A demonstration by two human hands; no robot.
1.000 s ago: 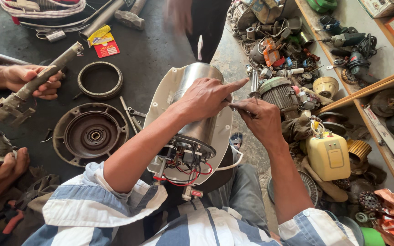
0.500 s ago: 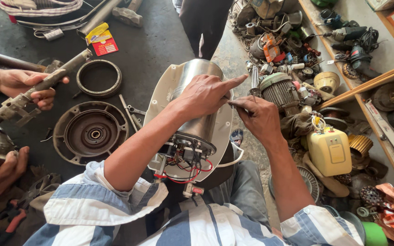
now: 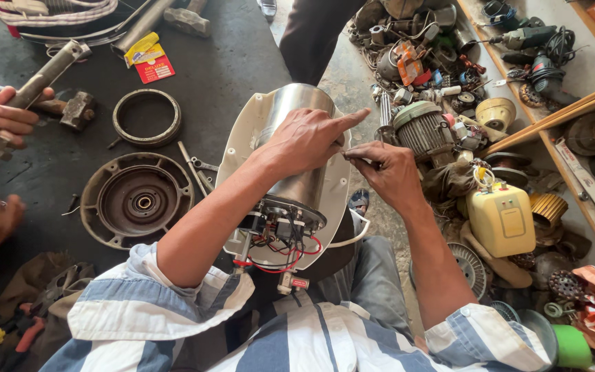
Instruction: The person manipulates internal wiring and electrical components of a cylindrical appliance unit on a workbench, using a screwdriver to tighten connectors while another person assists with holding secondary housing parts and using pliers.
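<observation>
The metal drum [image 3: 296, 148] lies on the person's lap, long axis pointing away. The left hand [image 3: 304, 141] rests on it, fingers spread. The right hand [image 3: 387, 172], just beside, pinches a thin tool [image 3: 354, 160] against its rim.

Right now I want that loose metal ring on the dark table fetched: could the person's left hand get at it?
Probably yes. The left hand rests on the steel cylinder, and the metal ring lies uncovered to its left with nothing standing between them.
</observation>
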